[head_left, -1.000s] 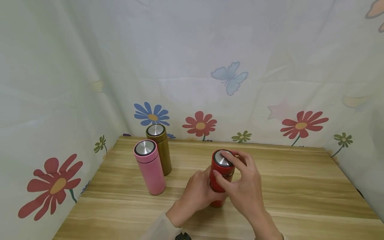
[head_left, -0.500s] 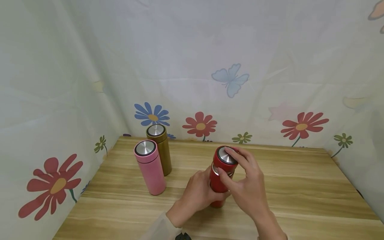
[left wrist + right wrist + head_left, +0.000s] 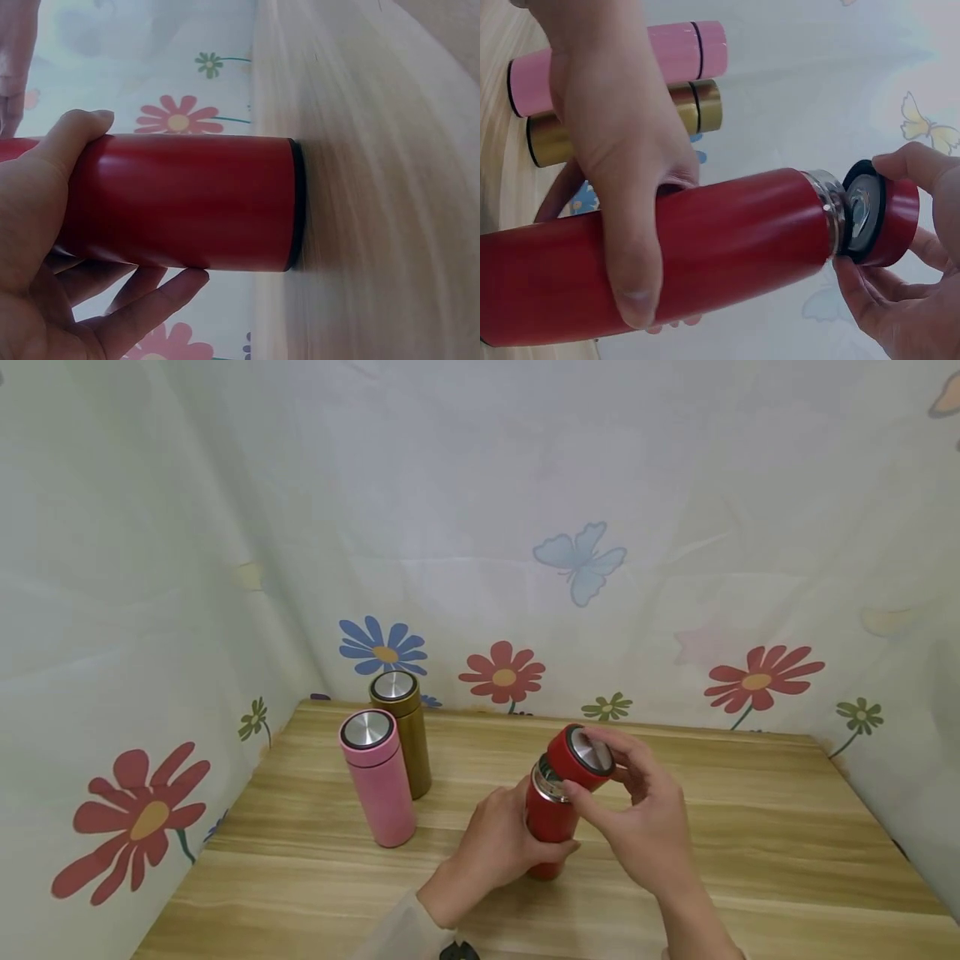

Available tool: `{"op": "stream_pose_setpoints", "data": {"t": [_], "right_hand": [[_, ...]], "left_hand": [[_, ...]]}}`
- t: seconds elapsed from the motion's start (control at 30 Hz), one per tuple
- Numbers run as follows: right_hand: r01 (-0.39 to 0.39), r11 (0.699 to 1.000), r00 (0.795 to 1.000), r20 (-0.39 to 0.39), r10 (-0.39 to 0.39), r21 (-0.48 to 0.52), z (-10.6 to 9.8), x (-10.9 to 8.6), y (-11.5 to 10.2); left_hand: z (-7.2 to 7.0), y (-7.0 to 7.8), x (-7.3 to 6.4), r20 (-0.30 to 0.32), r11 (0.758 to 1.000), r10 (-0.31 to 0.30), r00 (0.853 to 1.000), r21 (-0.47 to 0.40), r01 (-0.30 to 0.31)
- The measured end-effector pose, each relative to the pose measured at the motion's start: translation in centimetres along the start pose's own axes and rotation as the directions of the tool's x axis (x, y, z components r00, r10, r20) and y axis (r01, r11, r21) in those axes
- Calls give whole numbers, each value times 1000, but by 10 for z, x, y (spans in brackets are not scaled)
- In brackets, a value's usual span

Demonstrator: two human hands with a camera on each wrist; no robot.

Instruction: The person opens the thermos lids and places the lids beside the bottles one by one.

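A red thermos bottle [image 3: 552, 817] stands on the table, its steel neck [image 3: 830, 202] bare. My left hand [image 3: 497, 837] grips the body, thumb across the near side and fingers round the far side, as the left wrist view [image 3: 45, 195] also shows. The bottle's dark base rim [image 3: 298, 202] is at the wood. My right hand [image 3: 645, 814] holds the red lid [image 3: 581, 756] between thumb and fingers, tilted and off to the right of the mouth. In the right wrist view the lid's underside [image 3: 864, 214] faces the neck, its edge right at the rim.
A pink thermos [image 3: 380, 797] and a gold thermos [image 3: 412, 747] stand capped on the left of the wooden table [image 3: 750, 827], the gold one behind. A white curtain [image 3: 420, 485] printed with flowers hangs behind and at the sides.
The right hand has lifted the lid off the red thermos and tipped it to the right, uncovering the steel neck. The left hand keeps its grip in the same place.
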State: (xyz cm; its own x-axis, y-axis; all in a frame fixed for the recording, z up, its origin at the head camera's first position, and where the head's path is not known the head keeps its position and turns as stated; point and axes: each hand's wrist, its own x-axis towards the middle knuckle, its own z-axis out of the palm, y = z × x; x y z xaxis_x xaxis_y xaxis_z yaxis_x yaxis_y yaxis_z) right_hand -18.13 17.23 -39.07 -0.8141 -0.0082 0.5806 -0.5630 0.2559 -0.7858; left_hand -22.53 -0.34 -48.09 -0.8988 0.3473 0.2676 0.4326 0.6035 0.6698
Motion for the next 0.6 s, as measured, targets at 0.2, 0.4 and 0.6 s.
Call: {"op": "stream_pose_setpoints", "data": {"t": [0.2,0.4,0.6], "right_hand": [[-75,997,997,23,75,23,-9,2,-3],[-106,994,993,57,104,36,-17,4,-2],[-118,988,987,120,105,105,-26,6,3]], "left_hand": [[-1,1,1,11,1000,-12,1000,-25,12],[-2,2,0,30,998,-42,999,-50,43],[-1,0,0,64,987,-118,991,-104,124]]}}
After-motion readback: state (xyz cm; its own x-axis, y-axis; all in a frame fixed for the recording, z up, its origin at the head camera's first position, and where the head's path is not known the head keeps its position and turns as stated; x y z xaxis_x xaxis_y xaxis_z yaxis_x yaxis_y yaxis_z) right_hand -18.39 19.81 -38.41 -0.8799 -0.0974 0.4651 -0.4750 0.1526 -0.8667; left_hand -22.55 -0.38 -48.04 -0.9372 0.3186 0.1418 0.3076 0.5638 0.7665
